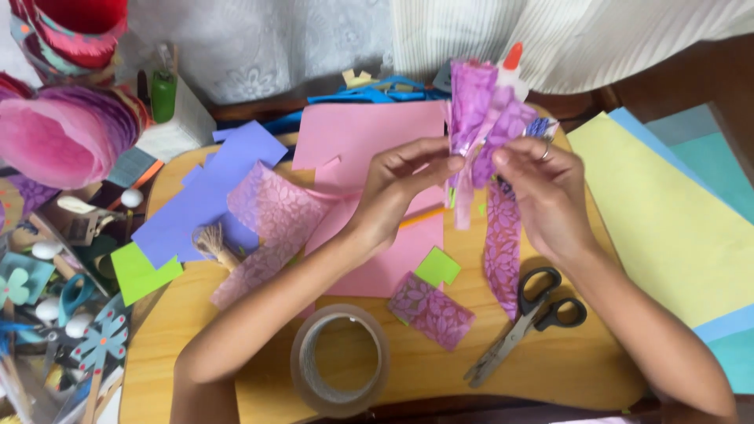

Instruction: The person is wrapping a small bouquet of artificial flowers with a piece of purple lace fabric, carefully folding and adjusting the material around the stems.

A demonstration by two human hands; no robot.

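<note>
Wooden craft board, both hands, left and right, fingertips pinching shut on purple patterned paper bundle, scissors nearby.

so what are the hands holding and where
Both hands, left and right, pinch a gathered bundle of purple patterned paper near its lower middle.
</note>
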